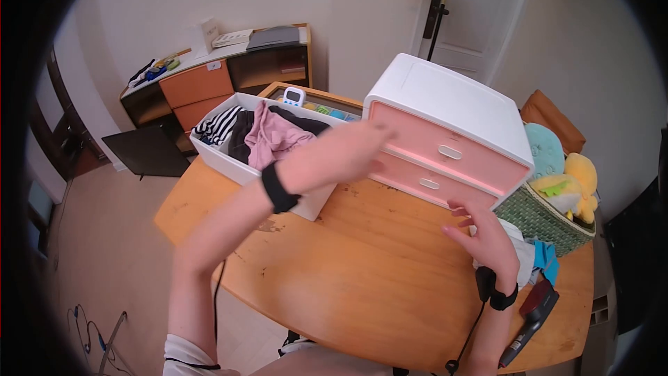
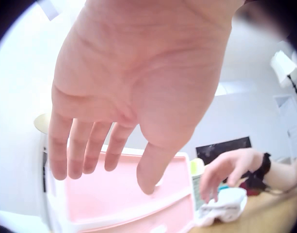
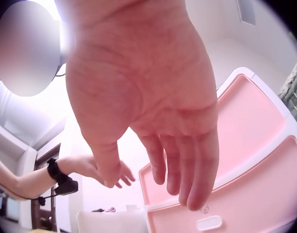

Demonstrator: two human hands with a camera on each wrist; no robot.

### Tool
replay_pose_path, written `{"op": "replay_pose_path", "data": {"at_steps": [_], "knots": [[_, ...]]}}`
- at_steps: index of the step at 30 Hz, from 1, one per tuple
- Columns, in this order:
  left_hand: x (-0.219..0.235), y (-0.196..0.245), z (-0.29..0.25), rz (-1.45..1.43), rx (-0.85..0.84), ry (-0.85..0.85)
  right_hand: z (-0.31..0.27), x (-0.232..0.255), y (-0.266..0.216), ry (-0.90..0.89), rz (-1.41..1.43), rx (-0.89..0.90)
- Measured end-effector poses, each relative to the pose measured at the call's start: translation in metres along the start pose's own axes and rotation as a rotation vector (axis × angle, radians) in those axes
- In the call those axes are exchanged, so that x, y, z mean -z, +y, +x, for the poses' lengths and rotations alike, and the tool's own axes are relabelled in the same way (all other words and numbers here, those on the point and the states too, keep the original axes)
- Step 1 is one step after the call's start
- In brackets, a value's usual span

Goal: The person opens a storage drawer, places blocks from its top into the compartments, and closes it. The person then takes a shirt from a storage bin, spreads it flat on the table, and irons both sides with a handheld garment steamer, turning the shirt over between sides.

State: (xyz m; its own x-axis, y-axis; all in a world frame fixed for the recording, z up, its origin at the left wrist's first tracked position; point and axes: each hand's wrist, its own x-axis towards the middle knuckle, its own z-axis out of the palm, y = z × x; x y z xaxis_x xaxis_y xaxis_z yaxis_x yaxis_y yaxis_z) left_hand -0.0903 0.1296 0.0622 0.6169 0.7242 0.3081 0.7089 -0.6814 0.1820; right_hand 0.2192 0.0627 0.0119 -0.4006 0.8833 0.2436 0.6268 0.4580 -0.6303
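Note:
A white cabinet (image 1: 452, 101) with two pink drawers (image 1: 417, 132) stands on the table, both drawers closed. The left hand (image 1: 341, 157), slightly blurred in the head view, is in front of the cabinet's left side; the left wrist view shows its fingers extended and holding nothing. Before the lower right part of the cabinet hovers the right hand (image 1: 487, 237), fingers loosely bent and empty, over a white cloth (image 1: 518, 244). Left of the cabinet is a white bin (image 1: 226, 160) with a pink garment (image 1: 271, 139), dark clothes and a striped one.
A green woven basket (image 1: 557, 223) with plush toys (image 1: 581, 181) stands at the right. A blue cloth (image 1: 546, 257) and a dark and red handheld device (image 1: 532, 320) lie near the right forearm. Behind the bin are a small white timer (image 1: 294, 96) and a low shelf (image 1: 198, 87).

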Motion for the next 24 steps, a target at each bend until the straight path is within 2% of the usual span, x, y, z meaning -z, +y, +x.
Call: {"op": "replay_pose_path", "data": {"at_steps": [2, 4, 5, 7, 8, 10, 11, 13, 15, 17, 18, 20, 21, 23, 24], "knots": [[0.011, -0.039, -0.026, 0.18, 0.191, -0.052, -0.002, -0.003, 0.002, -0.069, -0.028, -0.04], [0.011, -0.077, -0.062, 0.332, 0.383, -0.006, -0.002, -0.009, 0.012, -0.079, -0.016, -0.035], [0.009, -0.091, -0.074, 0.363, 0.465, 0.026, -0.001, -0.012, 0.016, -0.083, -0.006, -0.029], [0.004, -0.12, -0.093, 0.317, 0.625, -0.124, 0.002, -0.015, 0.018, -0.102, -0.016, -0.034], [0.002, -0.128, -0.1, 0.315, 0.625, -0.123, 0.002, -0.017, 0.018, -0.118, -0.026, -0.04], [0.0, -0.14, -0.109, 0.131, 0.59, -0.193, 0.004, -0.02, 0.017, -0.135, -0.014, -0.061], [-0.001, -0.144, -0.111, 0.125, 0.587, -0.191, 0.004, -0.021, 0.016, -0.152, 0.002, -0.083], [-0.002, -0.144, -0.108, 0.173, 0.465, -0.057, 0.004, -0.021, 0.014, -0.154, -0.002, -0.089], [-0.001, -0.137, -0.091, 0.123, 0.508, -0.018, 0.002, -0.018, 0.011, -0.156, -0.01, -0.099], [0.017, -0.103, -0.067, 0.133, 0.321, 0.245, 0.001, -0.013, 0.006, -0.139, -0.051, -0.064], [0.028, -0.084, -0.056, -0.064, 0.339, 0.255, 0.001, -0.011, 0.003, -0.135, -0.059, -0.071], [0.038, -0.047, -0.035, -0.095, 0.178, 0.362, 0.003, -0.007, -0.004, -0.05, -0.117, 0.06], [0.044, -0.022, -0.025, -0.198, 0.116, 0.394, 0.005, -0.007, -0.014, -0.043, -0.125, 0.052], [0.044, 0.019, -0.007, -0.337, -0.147, 0.476, 0.008, -0.01, -0.037, 0.202, 0.03, 0.148], [0.045, 0.042, -0.002, -0.51, -0.196, 0.401, 0.007, -0.011, -0.04, 0.208, 0.019, 0.139]]}}
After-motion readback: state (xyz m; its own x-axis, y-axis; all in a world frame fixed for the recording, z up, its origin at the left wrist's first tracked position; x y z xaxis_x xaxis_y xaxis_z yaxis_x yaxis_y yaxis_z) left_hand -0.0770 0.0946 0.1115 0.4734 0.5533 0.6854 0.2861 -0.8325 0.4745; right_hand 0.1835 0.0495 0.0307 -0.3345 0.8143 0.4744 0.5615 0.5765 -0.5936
